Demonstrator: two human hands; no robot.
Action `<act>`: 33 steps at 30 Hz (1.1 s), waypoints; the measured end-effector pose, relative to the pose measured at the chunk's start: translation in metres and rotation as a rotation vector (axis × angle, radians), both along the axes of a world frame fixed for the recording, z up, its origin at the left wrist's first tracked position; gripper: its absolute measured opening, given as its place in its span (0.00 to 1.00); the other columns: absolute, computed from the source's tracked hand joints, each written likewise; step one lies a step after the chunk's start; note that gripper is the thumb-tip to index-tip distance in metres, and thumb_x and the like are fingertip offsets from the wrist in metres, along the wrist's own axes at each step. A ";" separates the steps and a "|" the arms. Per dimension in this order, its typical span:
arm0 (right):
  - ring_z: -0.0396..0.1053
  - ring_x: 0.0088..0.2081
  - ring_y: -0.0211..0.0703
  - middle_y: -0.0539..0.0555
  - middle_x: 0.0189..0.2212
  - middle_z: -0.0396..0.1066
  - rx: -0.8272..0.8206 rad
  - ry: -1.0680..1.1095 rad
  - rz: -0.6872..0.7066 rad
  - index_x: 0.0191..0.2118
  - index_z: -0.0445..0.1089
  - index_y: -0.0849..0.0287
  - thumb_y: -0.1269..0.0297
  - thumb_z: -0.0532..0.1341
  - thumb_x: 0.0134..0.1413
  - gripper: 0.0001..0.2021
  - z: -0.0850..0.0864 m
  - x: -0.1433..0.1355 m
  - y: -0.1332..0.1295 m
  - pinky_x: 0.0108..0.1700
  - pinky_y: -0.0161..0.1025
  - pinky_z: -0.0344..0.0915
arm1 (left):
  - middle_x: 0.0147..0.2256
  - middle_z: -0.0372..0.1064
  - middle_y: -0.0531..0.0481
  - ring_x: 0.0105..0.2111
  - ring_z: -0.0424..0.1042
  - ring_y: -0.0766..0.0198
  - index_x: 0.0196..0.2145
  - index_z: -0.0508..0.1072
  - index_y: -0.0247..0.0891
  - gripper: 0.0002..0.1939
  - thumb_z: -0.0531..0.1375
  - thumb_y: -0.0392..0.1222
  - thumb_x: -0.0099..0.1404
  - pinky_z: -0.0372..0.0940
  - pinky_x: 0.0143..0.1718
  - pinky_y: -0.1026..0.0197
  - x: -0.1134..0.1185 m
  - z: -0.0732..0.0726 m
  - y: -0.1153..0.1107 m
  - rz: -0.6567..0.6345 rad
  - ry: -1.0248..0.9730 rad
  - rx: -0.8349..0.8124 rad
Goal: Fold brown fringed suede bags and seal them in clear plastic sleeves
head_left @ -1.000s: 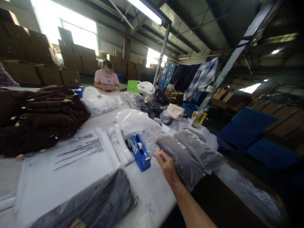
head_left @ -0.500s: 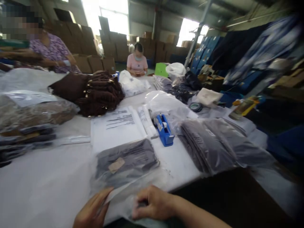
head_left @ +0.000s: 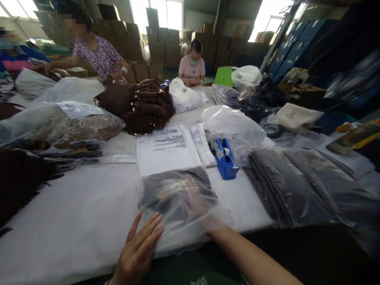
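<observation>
In front of me on the table lies a clear plastic bag [head_left: 178,233] with a folded dark grey fabric item [head_left: 151,190] inside. My right hand [head_left: 194,200] reaches into the bag through its near end and rests over the fabric. Its fingers look stretched out, though plastic and motion blur them. At the near left corner of the bag my left hand [head_left: 141,245] lies with fingers spread, the tips touching the plastic. A pale patch on the fabric is partly covered by the right hand.
A blue tape dispenser [head_left: 227,160] stands behind the bag beside printed sheets [head_left: 166,146]. Bagged grey items [head_left: 297,186] are stacked at the right. Brown fringed bags [head_left: 145,105] are piled farther back. Two co-workers [head_left: 99,57] [head_left: 192,67] are across the table.
My right hand has moved forward from the bag's near edge to inside it, over the fabric. My left hand has let go of the edge and spread its fingers. The view has turned left.
</observation>
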State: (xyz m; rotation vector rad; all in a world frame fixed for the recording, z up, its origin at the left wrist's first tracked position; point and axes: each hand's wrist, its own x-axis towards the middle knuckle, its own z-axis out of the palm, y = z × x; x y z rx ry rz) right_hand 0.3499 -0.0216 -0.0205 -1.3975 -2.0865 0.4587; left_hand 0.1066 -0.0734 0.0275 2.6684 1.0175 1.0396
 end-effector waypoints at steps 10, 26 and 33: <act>0.42 0.63 0.66 0.52 0.63 0.49 -0.021 -0.211 0.191 0.65 0.48 0.50 0.57 0.66 0.47 0.41 -0.018 -0.003 -0.003 0.63 0.61 0.41 | 0.57 0.61 0.46 0.58 0.59 0.61 0.63 0.51 0.41 0.34 0.41 0.22 0.61 0.44 0.64 0.46 -0.052 -0.047 -0.022 0.057 0.310 -0.084; 0.45 0.64 0.53 0.56 0.63 0.51 -0.019 -0.159 0.134 0.65 0.46 0.53 0.74 0.51 0.57 0.30 -0.021 0.048 -0.046 0.59 0.59 0.54 | 0.63 0.46 0.50 0.61 0.50 0.61 0.64 0.47 0.44 0.42 0.43 0.19 0.53 0.51 0.60 0.51 -0.055 -0.047 -0.005 0.013 0.616 -0.200; 0.62 0.56 0.42 0.52 0.53 0.67 -0.197 0.021 0.521 0.61 0.55 0.50 0.67 0.54 0.62 0.22 0.043 0.078 -0.092 0.57 0.42 0.60 | 0.62 0.49 0.53 0.59 0.56 0.60 0.63 0.49 0.46 0.37 0.48 0.26 0.58 0.59 0.56 0.58 -0.064 -0.031 0.011 -0.142 0.567 -0.258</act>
